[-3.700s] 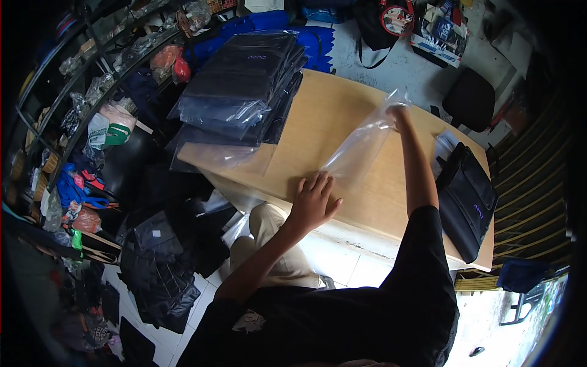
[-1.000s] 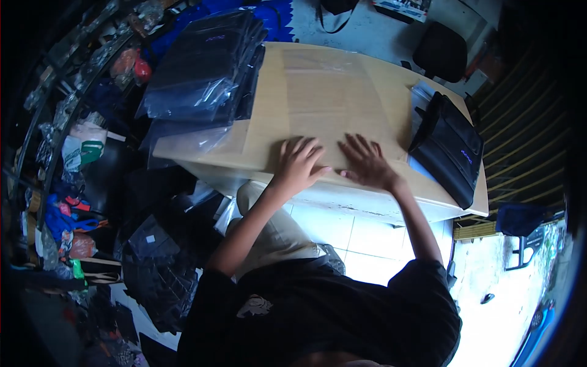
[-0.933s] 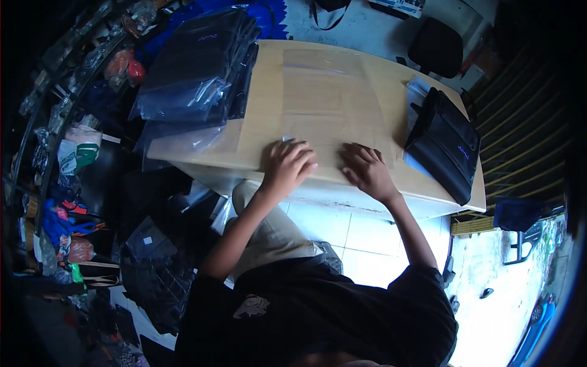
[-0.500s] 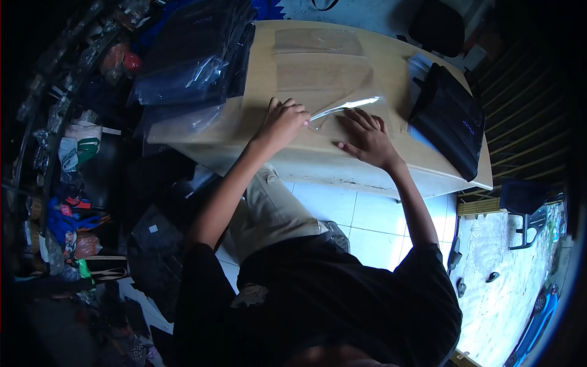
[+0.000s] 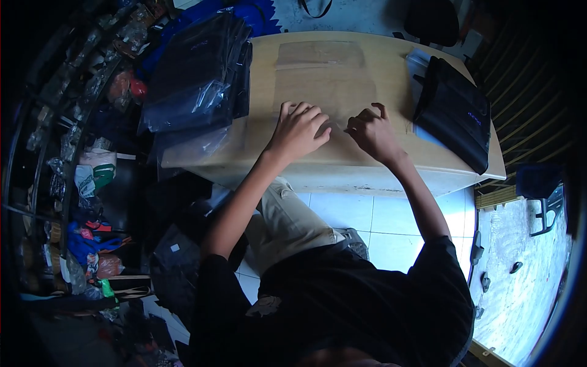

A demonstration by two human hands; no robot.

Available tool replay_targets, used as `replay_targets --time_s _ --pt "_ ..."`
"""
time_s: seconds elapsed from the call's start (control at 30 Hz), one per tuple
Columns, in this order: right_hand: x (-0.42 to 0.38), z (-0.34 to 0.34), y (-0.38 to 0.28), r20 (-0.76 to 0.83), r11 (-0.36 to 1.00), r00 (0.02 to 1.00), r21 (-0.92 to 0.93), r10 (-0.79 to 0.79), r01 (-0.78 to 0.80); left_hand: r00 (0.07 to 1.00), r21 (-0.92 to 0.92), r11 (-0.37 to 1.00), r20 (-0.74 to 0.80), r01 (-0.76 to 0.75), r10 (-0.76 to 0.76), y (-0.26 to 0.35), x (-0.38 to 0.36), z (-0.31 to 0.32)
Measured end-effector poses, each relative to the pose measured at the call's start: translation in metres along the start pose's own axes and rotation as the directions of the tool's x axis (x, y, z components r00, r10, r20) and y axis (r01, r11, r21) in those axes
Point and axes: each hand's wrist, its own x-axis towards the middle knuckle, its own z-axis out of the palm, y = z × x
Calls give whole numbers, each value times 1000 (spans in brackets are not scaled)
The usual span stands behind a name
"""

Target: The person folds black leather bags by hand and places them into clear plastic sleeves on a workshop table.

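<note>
A clear plastic bag [image 5: 324, 76] lies flat on the pale wooden table, its near end between my two hands. My left hand [image 5: 299, 131] rests over its near left part, with fingers spread and the thumb held out to the right. On the other side my right hand [image 5: 373, 136] has its fingers curled in, and the thumb and a finger pinch the near edge of the plastic. The edge between the hands is faint and hard to make out.
A stack of dark bags in plastic sleeves [image 5: 189, 79] stands on the table's [image 5: 263, 61] left end. At the right lies a black bag [image 5: 455, 116] on pale sheets. Shelves of packed goods [image 5: 85, 165] line the left side. A dark chair [image 5: 431, 23] stands behind the table.
My left hand has let go of the lifted plastic edge and opened. My right hand, flat before, has curled into a pinch. The raised, shiny fold has gone down, and the view has shifted slightly.
</note>
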Motion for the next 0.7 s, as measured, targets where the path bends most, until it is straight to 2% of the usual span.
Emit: replay_targets --time_s 0.07,0.1,0.13,0.17,0.2,0.23,0.3,0.33,0.4,0.47,0.53,0.6,0.67,0.7 --pt "-7 -3 5 -19 994 996 -63 -89 88 1000 -9 1000 20 -7 8 -6 1 1" --pt "-11 -8 1 -20 995 996 -64 -81 80 999 -19 1000 35 -10 11 -8 2 3" --pt "-15 -17 -5 -135 990 984 -94 -114 101 999 -23 1000 36 -18 18 -9 3 5" --pt "-19 -25 -12 -245 985 958 -127 -149 121 1000 -104 995 13 -6 7 -9 2 6" --pt "-23 -32 -18 -245 985 959 -127 -143 115 1000 -184 983 -7 6 -8 -9 3 8" --pt "-27 -38 -24 -249 990 959 -55 -139 129 1000 -187 982 -3 6 -6 -9 4 7" --pt "-34 -41 -37 -269 985 952 49 -148 167 988 -373 915 97 151 -123 -8 10 5" --pt "-34 -38 -41 -267 985 953 51 -144 164 987 -376 914 101 151 -122 -6 13 3" --pt "-33 -27 -50 -319 979 934 66 -162 192 935 -319 899 285 301 -212 -3 18 1" --pt "-26 -14 -49 -340 985 931 57 -132 160 924 -370 883 349 290 -157 -3 22 0" --pt "-22 8 -40 -277 996 959 34 -64 77 909 -414 866 406 279 -99 -5 21 6" --pt "-20 23 -34 -343 996 938 47 -55 76 946 -680 713 317 175 70 -8 18 11" --pt "-21 29 -34 -359 996 929 -2 -83 89 932 -624 764 351 162 89 -13 14 8" --pt "-23 26 -37 -316 998 947 9 -53 59 917 -612 757 398 230 43 -14 14 2"
